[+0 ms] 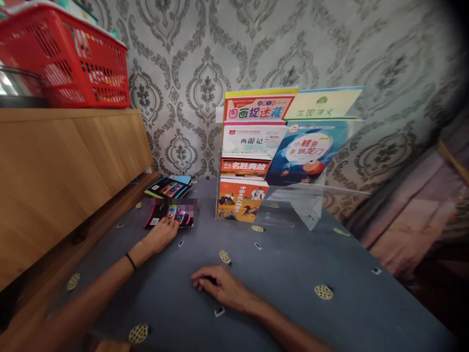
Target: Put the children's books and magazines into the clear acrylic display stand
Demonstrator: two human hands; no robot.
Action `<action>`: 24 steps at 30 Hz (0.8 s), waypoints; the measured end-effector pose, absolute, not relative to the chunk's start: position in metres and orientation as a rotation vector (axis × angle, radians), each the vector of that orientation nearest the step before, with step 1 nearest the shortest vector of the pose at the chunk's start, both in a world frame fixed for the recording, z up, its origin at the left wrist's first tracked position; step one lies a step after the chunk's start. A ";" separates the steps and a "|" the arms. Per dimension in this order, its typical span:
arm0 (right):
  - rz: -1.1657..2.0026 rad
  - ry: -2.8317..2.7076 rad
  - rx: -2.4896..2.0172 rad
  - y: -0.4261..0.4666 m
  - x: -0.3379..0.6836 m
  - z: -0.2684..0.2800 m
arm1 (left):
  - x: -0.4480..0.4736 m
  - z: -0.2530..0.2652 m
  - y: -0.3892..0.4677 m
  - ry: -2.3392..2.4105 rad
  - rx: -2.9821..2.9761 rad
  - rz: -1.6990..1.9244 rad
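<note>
My left hand point(163, 233), with a black band on the wrist, is closed on the near edge of a dark book point(161, 213) with colourful pictures and a pink edge. Its thumb is hidden. Behind that book lie more dark-covered books point(170, 187), one with a yellow-green edge, and a light blue one point(180, 179). My right hand point(220, 284) rests low over the table, its fingers loosely bent and holding nothing. Beyond it stands a clear display rack point(309, 210) with several books in tiers, among them an orange book point(242, 201) and a blue book point(308, 151).
The table point(278, 274) has a grey-blue cover with pineapple prints. On the left is a wooden cabinet point(73, 166) bearing a red basket point(91, 73) and a metal pot point(20, 85). Patterned wallpaper point(207, 83) is behind; pinkish fabric point(410, 220) hangs at the right.
</note>
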State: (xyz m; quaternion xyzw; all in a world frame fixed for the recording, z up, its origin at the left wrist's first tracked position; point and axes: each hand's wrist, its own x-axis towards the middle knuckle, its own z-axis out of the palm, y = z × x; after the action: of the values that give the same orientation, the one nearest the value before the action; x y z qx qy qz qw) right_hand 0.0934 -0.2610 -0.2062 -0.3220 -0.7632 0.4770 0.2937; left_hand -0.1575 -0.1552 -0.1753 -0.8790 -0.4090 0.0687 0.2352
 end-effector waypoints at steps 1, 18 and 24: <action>1.261 -2.037 -0.858 -0.261 0.093 -0.206 | -0.154 -0.175 -0.162 -1.116 -2.422 0.199; 0.448 -2.083 -0.736 -0.269 0.110 -0.193 | -0.101 -0.192 -0.267 -1.070 -2.770 -0.310; 0.472 -2.325 -0.679 -0.262 0.094 -0.190 | -0.165 -0.193 -0.209 -1.571 -2.802 -0.856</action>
State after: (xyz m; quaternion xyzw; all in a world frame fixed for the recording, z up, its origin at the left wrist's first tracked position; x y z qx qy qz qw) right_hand 0.0942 -0.2624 -0.1899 -0.2595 -0.8892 0.1805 0.3308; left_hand -0.1645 -0.2094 -0.1929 -0.8394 -0.4704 -0.2565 -0.0914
